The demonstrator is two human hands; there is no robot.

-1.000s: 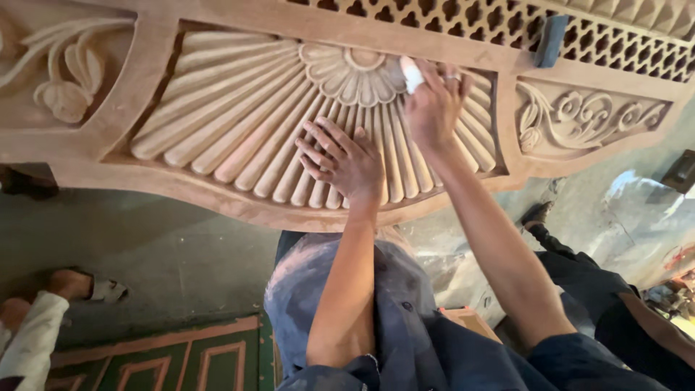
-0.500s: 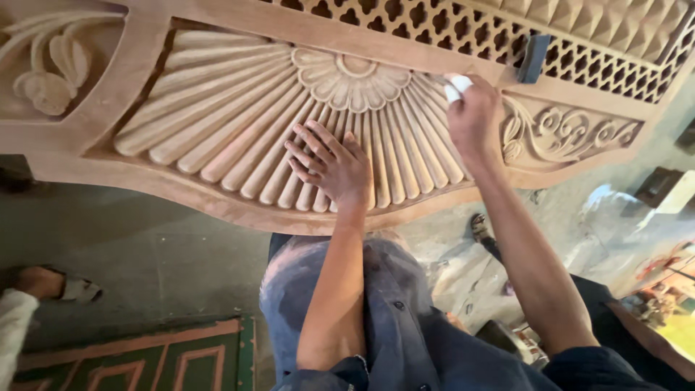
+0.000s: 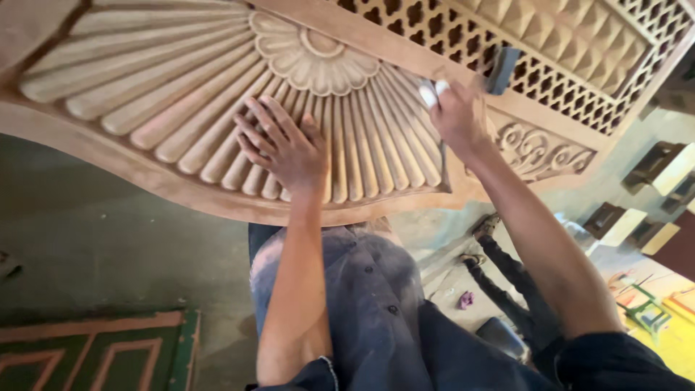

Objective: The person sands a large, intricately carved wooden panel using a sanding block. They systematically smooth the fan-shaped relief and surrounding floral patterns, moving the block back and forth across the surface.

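Note:
A large carved wooden panel [image 3: 181,116] with a fan of ribs and a flower rosette [image 3: 315,61] spreads across the top of the view. My left hand [image 3: 282,148] lies flat, fingers spread, on the lower ribs below the rosette. My right hand [image 3: 456,116] is closed around a small white piece of sandpaper [image 3: 433,93] and presses it on the ribs at the fan's right edge, next to a scroll carving [image 3: 539,152]. My dusty dark trousers fill the middle below.
A lattice screen [image 3: 521,58] runs along the panel's upper right, with a dark block [image 3: 503,70] resting on it. Dark wooden blocks [image 3: 655,166] sit at the right. A green patterned mat [image 3: 94,351] lies lower left on the concrete floor.
The view has shifted so the panel sits closer and further left. My right hand has slid with the sandpaper toward the fan's right edge. My left hand stays pressed on the ribs.

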